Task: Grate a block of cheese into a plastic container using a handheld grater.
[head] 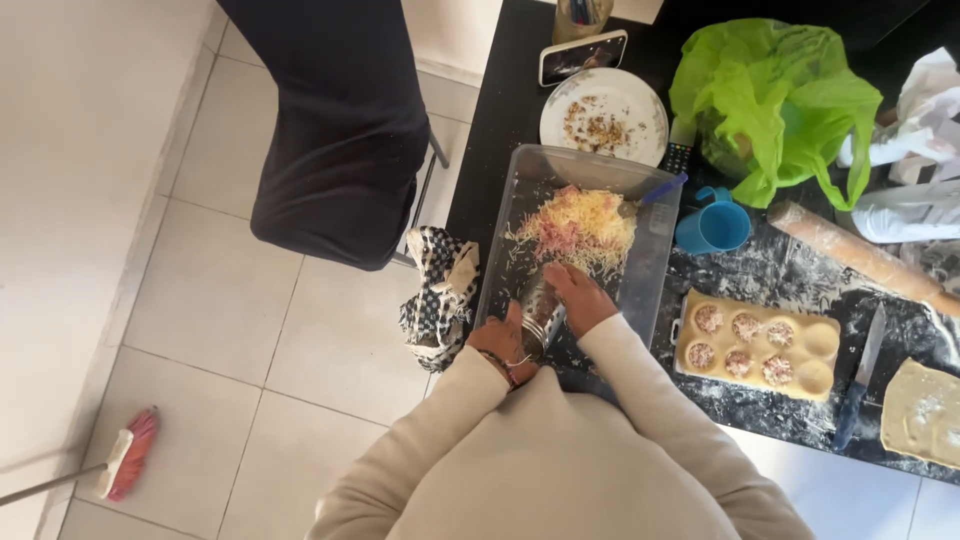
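Note:
My left hand [497, 343] grips the lower end of a metal grater [541, 313] held inside a clear plastic tub [520, 190]. My right hand [580, 296] rests on the grater's upper side, fingers curled, pressing something small that I cannot make out. A heap of yellow shredded cheese mixed with pink bits [582, 229] lies in the tub just beyond the grater. A blue-handled utensil [661, 190] leans into the tub at its far right corner.
The black floury counter holds a dough-lined mould with filled cups [757, 344], a knife [860, 378], a dough sheet [922, 412], a rolling pin [855, 254], a blue mug [712, 226], a crumb-covered white plate [604, 115], a phone [583, 56], and a green bag [773, 96]. A checked cloth [437, 292] hangs at the counter's left edge beside a dark-covered chair [335, 130]; a broom [127, 465] lies on the tiles.

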